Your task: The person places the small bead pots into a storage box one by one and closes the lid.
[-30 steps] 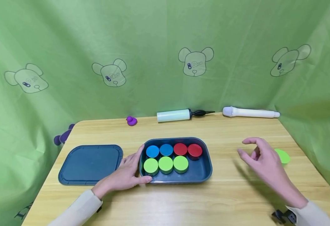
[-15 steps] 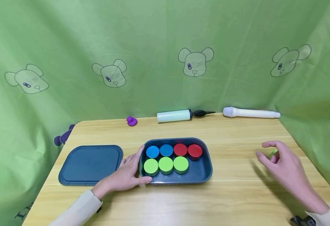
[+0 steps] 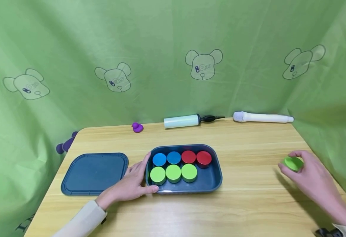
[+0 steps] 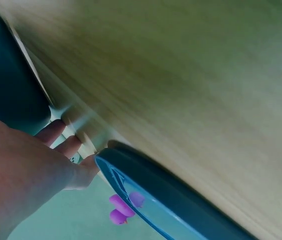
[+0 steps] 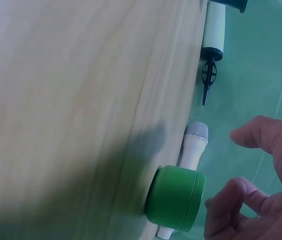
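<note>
A dark blue rectangular box stands mid-table, with two blue, two red and three green round lidded tubs inside. My left hand holds the box's left end, fingers along the side and thumb at the front corner. The left wrist view has this hand between the box and a dark blue lid. At the table's right, my right hand is at another green tub, thumb and forefinger spread about it. In the right wrist view the fingers stay apart beside this tub.
The flat lid lies left of the box. Along the back edge are a purple rubber duck, a pale hand pump with black nozzle and a white microphone. Green curtain encloses the back and sides.
My right hand has moved right and slightly down to the lone green tub, which now shows between thumb and forefinger. The left hand and the box have stayed put.
</note>
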Available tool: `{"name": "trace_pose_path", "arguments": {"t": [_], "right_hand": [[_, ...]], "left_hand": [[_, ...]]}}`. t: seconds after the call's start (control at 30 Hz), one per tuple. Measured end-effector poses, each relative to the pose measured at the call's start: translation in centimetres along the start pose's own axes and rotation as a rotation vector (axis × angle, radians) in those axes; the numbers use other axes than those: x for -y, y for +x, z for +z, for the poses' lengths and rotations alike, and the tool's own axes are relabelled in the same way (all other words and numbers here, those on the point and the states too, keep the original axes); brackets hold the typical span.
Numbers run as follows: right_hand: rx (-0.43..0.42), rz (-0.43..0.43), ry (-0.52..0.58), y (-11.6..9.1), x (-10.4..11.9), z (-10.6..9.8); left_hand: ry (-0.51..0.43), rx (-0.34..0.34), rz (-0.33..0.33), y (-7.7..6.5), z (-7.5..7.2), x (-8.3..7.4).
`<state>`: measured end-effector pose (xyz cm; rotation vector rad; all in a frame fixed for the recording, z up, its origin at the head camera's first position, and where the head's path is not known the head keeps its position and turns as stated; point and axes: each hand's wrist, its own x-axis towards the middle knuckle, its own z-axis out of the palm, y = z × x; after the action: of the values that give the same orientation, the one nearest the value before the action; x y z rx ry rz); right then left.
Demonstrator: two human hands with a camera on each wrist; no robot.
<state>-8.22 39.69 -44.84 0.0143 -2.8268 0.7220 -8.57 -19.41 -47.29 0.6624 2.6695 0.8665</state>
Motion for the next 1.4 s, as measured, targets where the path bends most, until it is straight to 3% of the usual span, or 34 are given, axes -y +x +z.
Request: {"name": "trace_pose_path", "arguments": {"t": [0.27,0.7,1.4], "right_hand": [[0.033,0.052,-0.029,-0.3,-1.0,-0.6],[0.153,0.109,0.003,0.5,-3.6,-0.8],[0.137,0.11,0.036,0.4,-3.8,-0.2]], "left_hand": [[-0.014,0.001,0.001,0.1,0.2,0.0],[-0.005,0.001,-0.007,0.1,0.4,0.1],[-0.007,-0.005,0.002,0.0,0.1,0.1]]}}
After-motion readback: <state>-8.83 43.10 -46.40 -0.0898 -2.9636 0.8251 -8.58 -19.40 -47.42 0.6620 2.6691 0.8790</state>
